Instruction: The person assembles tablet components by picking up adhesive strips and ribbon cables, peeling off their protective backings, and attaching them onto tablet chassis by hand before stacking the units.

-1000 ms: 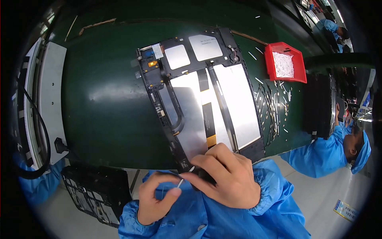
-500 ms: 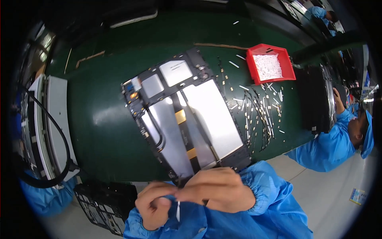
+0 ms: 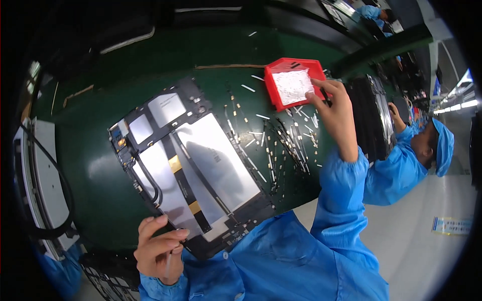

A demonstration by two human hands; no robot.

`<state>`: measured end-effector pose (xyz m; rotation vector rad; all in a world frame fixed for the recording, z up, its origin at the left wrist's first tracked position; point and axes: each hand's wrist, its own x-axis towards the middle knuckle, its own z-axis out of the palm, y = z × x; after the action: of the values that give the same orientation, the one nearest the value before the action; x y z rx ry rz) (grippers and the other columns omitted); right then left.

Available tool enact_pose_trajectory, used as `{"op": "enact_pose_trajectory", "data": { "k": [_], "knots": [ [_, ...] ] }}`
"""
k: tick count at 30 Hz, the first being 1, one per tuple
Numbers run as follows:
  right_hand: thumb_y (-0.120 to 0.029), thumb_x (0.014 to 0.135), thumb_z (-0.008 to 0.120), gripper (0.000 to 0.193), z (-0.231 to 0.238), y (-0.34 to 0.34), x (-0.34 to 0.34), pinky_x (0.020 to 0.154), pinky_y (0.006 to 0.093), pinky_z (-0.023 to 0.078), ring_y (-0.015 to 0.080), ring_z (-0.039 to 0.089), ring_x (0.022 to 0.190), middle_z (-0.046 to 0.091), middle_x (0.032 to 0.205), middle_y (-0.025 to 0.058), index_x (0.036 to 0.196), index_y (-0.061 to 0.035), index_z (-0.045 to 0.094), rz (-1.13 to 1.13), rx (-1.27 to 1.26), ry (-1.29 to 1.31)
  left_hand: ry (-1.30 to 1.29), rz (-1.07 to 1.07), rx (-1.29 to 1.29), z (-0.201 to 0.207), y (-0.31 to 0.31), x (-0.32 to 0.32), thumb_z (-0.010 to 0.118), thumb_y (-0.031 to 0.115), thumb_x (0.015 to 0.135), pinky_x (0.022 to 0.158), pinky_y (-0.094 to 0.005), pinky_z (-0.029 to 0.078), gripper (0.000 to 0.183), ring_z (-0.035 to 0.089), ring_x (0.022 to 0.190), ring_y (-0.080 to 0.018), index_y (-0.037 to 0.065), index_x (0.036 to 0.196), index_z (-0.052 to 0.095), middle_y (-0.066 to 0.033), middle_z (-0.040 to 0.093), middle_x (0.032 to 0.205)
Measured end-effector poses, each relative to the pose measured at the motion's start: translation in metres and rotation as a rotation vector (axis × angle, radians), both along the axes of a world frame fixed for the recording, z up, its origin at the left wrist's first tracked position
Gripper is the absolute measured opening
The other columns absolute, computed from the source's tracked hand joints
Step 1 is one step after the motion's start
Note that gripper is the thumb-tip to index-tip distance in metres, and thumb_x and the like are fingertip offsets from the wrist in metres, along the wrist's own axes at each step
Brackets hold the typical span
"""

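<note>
Lying aslant on a green table [image 3: 93, 145], an opened flat device [image 3: 218, 158] shows silver plates in a black frame; its near end overlaps the blue gown [image 3: 291, 248]. At its near left corner, the left hand [image 3: 159, 251] has curled fingers, thumb and forefinger closed on a blurred pale strip [image 3: 168, 263]; whether other fingertips touch the frame cannot be told. Right of the device lie scattered black strips [image 3: 293, 145]. Beyond these stands a red bin [image 3: 273, 90] of white slips [image 3: 290, 86]. The right hand [image 3: 334, 103] reaches over its right side, thumb and forefinger slightly parted; whether they have hold of a slip cannot be made out. Farther right, a co-worker's sleeve [image 3: 396, 173] adjoins a black stack [image 3: 359, 115]. At lower left, a second device [image 3: 108, 273] is partly cut off and dim.
</note>
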<state>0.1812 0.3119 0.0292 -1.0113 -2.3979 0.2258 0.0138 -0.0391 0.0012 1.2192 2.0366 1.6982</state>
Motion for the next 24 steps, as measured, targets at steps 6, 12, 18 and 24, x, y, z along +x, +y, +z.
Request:
{"op": "enact_pose_trajectory", "data": {
  "k": [6, 12, 18, 24],
  "knots": [
    [0.002, 0.075, 0.064, 0.027, 0.032, -0.129, -0.032, 0.071, 0.0317, 0.046, 0.0244, 0.054, 0.079, 0.055, 0.091, 0.0133, 0.102, 0.0006, 0.065, 0.474, -0.485, 0.085, -0.088, 0.013, 0.085, -0.009, 0.017, -0.017, 0.080, 0.009, 0.064, 0.102, -0.0463, 0.035, 0.015, 0.047, 0.121, -0.0412, 0.008, 0.073, 0.068, -0.0199, 0.065, 0.106],
    [-0.003, 0.066, 0.066, 0.027, -0.001, -0.194, -0.052, 0.065, 0.0320, 0.047, 0.0215, 0.057, 0.075, 0.060, 0.089, 0.0105, 0.094, -0.0014, 0.066, 0.818, -0.528, 0.149, -0.149, -0.006, 0.082, -0.017, 0.019, -0.029, 0.079, 0.005, 0.062, 0.099, -0.0429, 0.038, 0.019, 0.045, 0.122, -0.0390, 0.010, 0.079, 0.072, -0.0182, 0.061, 0.117],
    [-0.008, 0.066, 0.063, 0.028, -0.007, -0.202, -0.049, 0.063, 0.0308, 0.045, 0.0194, 0.055, 0.078, 0.058, 0.093, 0.0059, 0.093, -0.0025, 0.066, 0.782, -0.348, 0.105, -0.152, -0.026, 0.099, -0.020, 0.019, -0.032, 0.078, 0.005, 0.063, 0.096, -0.0410, 0.041, 0.020, 0.045, 0.120, -0.0335, 0.010, 0.082, 0.073, -0.0129, 0.063, 0.111],
    [-0.011, 0.067, 0.063, 0.028, -0.002, -0.203, -0.052, 0.065, 0.0291, 0.043, 0.0181, 0.053, 0.080, 0.057, 0.094, 0.0040, 0.093, -0.0038, 0.066, 0.819, -0.267, -0.013, -0.145, -0.033, 0.102, -0.021, 0.021, -0.034, 0.078, 0.005, 0.062, 0.095, -0.0399, 0.041, 0.020, 0.044, 0.120, -0.0311, 0.010, 0.082, 0.074, -0.0094, 0.063, 0.108]
  ]
}}
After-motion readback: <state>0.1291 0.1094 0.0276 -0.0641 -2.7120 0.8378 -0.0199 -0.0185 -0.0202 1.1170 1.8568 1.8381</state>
